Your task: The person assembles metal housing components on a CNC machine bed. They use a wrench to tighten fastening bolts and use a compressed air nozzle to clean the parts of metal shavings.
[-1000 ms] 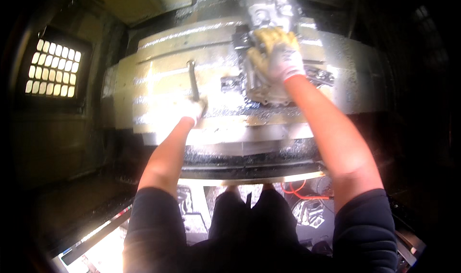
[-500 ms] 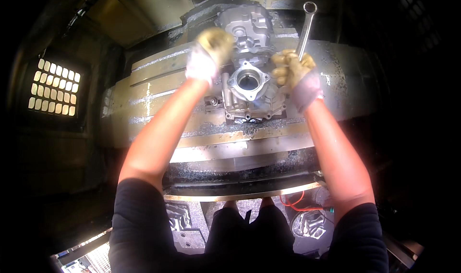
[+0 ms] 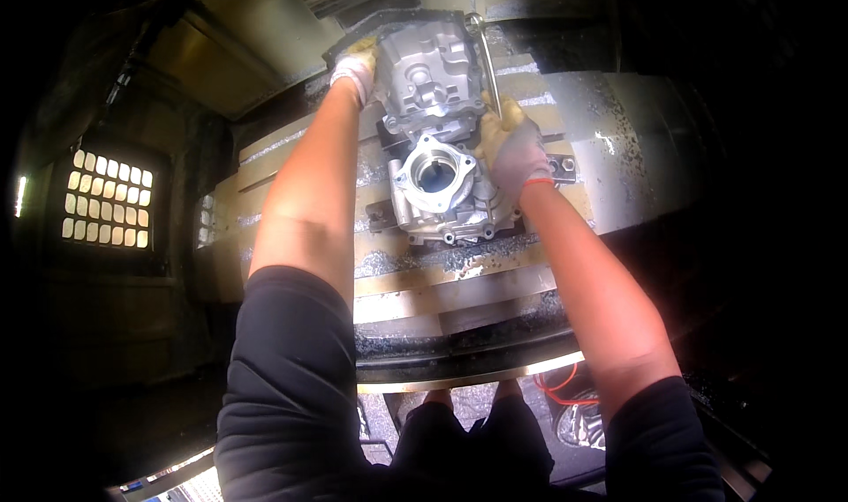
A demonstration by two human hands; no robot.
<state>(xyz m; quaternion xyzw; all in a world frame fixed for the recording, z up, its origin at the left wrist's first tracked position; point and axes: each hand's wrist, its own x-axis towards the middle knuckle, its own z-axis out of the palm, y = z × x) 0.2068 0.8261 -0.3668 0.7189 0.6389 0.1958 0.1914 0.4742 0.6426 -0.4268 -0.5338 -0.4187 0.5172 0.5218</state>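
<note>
My right hand (image 3: pixel 514 144), in a yellow and grey glove, is closed round the lower part of a long steel wrench (image 3: pixel 489 65). The ring end points up and away, beside the right edge of the rear grey metal casting (image 3: pixel 422 69). My left hand (image 3: pixel 356 67), gloved too, reaches to that casting's far left side. Its fingers look curled in there, and what they hold, if anything, is hidden. Between my forearms sits the front casting (image 3: pixel 459 224), topped by a bright flange (image 3: pixel 405 180) with a round bore.
The castings rest on a slotted metal machine table (image 3: pixel 291 162) strewn with chips. A clamp block (image 3: pixel 563 168) sits right of my right wrist. A dark plate (image 3: pixel 397 16) stands behind the rear casting. An orange hose (image 3: pixel 555 387) and another casting (image 3: pixel 583 424) lie below the front edge.
My left hand has moved forward to the rear casting's far left side. My right hand has shifted left with the wrench, bringing its ring end to the casting's right edge. The view has shifted too.
</note>
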